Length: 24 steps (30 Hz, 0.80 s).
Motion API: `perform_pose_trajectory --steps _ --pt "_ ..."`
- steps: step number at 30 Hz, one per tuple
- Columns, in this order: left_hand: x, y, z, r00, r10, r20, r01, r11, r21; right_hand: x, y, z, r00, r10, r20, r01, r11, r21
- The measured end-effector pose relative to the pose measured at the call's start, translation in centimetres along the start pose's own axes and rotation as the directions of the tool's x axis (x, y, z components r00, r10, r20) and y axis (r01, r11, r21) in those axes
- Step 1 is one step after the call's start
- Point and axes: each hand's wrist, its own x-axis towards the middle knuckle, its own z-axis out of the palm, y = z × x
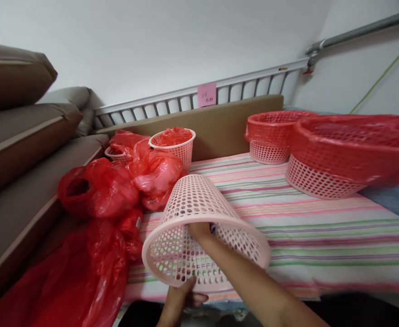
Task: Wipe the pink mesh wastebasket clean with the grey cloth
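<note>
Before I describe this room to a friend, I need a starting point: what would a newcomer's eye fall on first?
Probably the pale pink basket at front center, its open mouth facing the camera, the right hand inside it and the left hand at its near rim. Next, the glossy red bags heaped at left, and the two baskets topped with red plastic at right.

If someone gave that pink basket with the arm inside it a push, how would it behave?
The pink basket would probably feel light for its size, since holes cover its wall. It is likely fairly stiff: its rim holds a smooth round shape with the left hand at it. Round and tapered, it may roll in a curve if pushed.
</note>
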Motion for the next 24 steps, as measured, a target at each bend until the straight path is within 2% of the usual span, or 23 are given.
perform_pose_trajectory --steps 7,12,16,18,21,23,24 --pt "-0.2 0.3 0.0 0.999 0.018 -0.036 -0.016 0.998 0.055 -8.0 -1.3 -2.5 0.980 -0.025 0.200 0.077 0.964 -0.255" --pt "-2.0 2.8 -2.0 0.986 0.101 -0.132 -0.093 0.993 0.070 -9.1 -1.0 -5.7 0.973 -0.025 0.231 0.107 0.931 -0.348" --pt "-2.6 3.6 -2.0 0.983 0.136 -0.126 -0.122 0.986 0.115 -10.0 0.1 -7.4 0.978 0.021 0.208 0.065 0.917 -0.394" --pt "-2.2 3.2 -1.5 0.987 0.123 -0.104 -0.110 0.986 0.125 -11.1 0.8 -7.2 0.978 0.016 0.210 0.069 0.917 -0.393" --pt "-1.2 2.3 -0.9 0.991 0.109 -0.081 -0.098 0.987 0.125 -12.5 1.5 -5.6 0.962 -0.090 0.256 0.168 0.939 -0.300" --pt "-0.5 1.6 -1.0 0.992 0.101 -0.078 -0.091 0.989 0.118 -12.2 1.6 -4.3 0.961 -0.124 0.246 0.180 0.958 -0.222" --pt "-0.2 1.3 -1.1 0.993 0.096 -0.073 -0.087 0.990 0.115 -11.5 1.5 -3.8 0.972 -0.118 0.202 0.153 0.974 -0.167"
